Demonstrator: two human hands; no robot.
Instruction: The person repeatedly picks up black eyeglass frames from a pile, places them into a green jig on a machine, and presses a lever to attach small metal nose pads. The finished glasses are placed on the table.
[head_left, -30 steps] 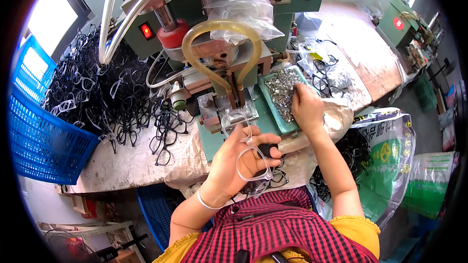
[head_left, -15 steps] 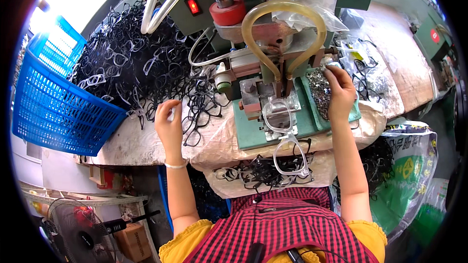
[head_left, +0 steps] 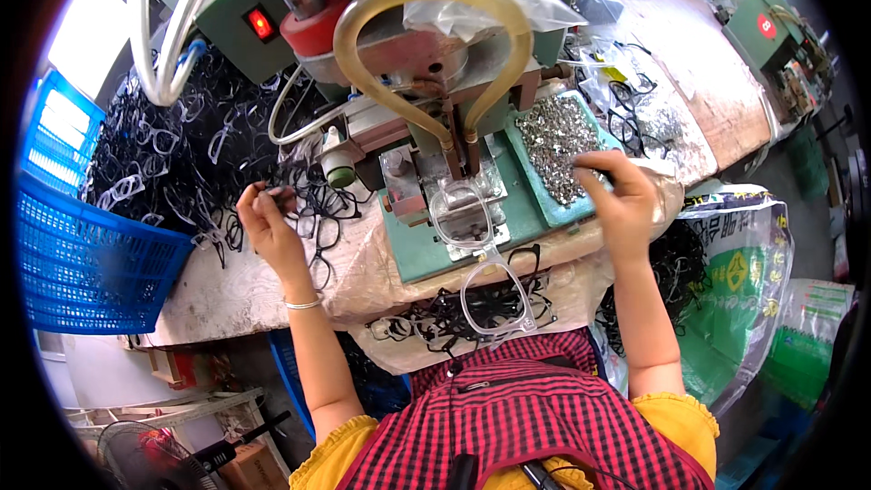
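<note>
A clear plastic eyeglass frame [head_left: 493,259] rests on the metal fixture [head_left: 467,230]. One of its rims lies beneath the machine's two copper-coloured tips [head_left: 461,159], and the other hangs over the front edge. My left hand [head_left: 272,229] is at the near edge of a pile of black eyeglass frames [head_left: 328,204]. Its fingers are curled, and I cannot make out what they grip. Beside the right edge of a light-green tray [head_left: 555,216] of small metal parts [head_left: 558,145], my right hand [head_left: 624,209] has thumb and forefinger pinched together. Anything between them is too small to name.
A blue plastic basket [head_left: 91,259] stands at the left, next to a large heap of dark frames [head_left: 172,145]. More black frames [head_left: 463,316] lie before the machine's green base [head_left: 422,259]. Printed sacks [head_left: 735,290] stand at the lower right, and a fan [head_left: 145,454] at the lower left.
My right hand has drawn back from over the metal parts to the tray's near right side. My left hand has moved left against the black frames. The whole view has shifted.
</note>
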